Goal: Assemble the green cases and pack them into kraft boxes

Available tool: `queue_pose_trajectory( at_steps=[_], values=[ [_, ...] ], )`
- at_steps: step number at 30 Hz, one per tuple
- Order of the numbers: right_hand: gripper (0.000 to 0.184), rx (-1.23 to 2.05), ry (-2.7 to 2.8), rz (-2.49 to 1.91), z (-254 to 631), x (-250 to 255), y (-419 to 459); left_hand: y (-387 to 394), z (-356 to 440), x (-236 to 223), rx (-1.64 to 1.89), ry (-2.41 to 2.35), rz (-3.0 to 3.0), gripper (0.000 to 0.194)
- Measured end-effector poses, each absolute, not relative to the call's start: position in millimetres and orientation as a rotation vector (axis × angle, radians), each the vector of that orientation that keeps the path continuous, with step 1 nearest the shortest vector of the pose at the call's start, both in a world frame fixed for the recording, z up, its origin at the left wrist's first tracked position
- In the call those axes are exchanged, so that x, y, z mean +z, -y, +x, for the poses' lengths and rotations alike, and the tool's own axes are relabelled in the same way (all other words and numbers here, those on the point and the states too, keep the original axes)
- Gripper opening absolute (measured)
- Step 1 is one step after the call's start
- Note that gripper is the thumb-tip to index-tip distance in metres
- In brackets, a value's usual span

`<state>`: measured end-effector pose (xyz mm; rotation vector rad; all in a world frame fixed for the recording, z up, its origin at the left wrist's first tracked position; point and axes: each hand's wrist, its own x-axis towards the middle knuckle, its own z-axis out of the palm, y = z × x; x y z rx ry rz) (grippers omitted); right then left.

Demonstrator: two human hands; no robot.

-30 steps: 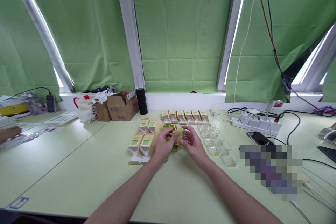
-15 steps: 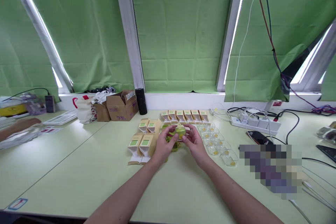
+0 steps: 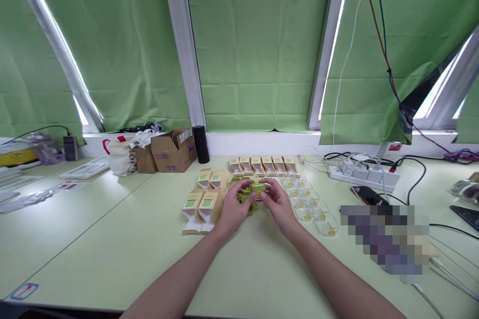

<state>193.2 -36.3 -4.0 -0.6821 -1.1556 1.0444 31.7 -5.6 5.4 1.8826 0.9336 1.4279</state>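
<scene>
Between both hands I hold a small green case [image 3: 257, 188] with a loop on top and a yellow spot on its front. My left hand [image 3: 239, 202] grips its left side, thumb in front. My right hand [image 3: 276, 199] pinches the right side, also with the thumb in front. Several more green cases [image 3: 245, 198] lie on the table behind and below my left fingers, partly hidden. To the right stand rows of clear plastic cases [image 3: 307, 204] with yellow spots. Left of my hands are open cardboard boxes [image 3: 208, 204] with green labels.
A row of similar small boxes [image 3: 262, 165] stands at the back. Further left are a brown carton [image 3: 174, 152], a black cylinder [image 3: 201, 144] and a white bag [image 3: 121, 157]. On the right lie a power strip [image 3: 364, 177], cables and a black object [image 3: 372, 197].
The green case has tilted slightly in my fingers and my hands stay at nearly the same spot. Another person's hand at the far left has gone out of view.
</scene>
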Motion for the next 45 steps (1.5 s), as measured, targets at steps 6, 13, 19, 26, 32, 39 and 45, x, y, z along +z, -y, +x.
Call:
queue_pose_trajectory(
  at_steps=[6, 13, 19, 26, 32, 39, 45],
  values=[
    [0.044, 1.186, 0.993, -0.564, 193.1, -5.1, 36.0, 9.2, 32.1, 7.4, 1.465, -0.908, 1.894, 0.038],
    [0.040, 1.384, 0.746, -0.450, 199.0, -17.1, 27.0, 8.1, 32.3, 3.3, 1.461, -0.844, 1.850, 0.036],
    [0.031, 1.375, 0.776, -0.463, 202.5, -23.8, 22.5, 9.2, 33.3, 3.4, 1.457, -0.861, 1.859, 0.032],
    [0.035, 1.354, 0.734, -0.472, 203.0, -19.7, 24.3, 7.6, 34.3, 1.3, 1.439, -0.850, 1.807, 0.034],
    [0.049, 1.288, 0.713, -0.526, 199.1, -11.2, 32.5, 5.3, 34.8, 1.0, 1.410, -0.876, 1.840, 0.038],
    [0.064, 1.060, 0.791, -0.632, 195.9, -4.7, 37.7, 5.0, 34.7, 2.2, 1.355, -0.946, 1.868, 0.052],
    [0.068, 0.987, 0.962, -0.653, 195.3, 0.2, 41.6, 5.4, 34.3, 3.1, 1.329, -0.904, 1.871, 0.056]
  ],
)
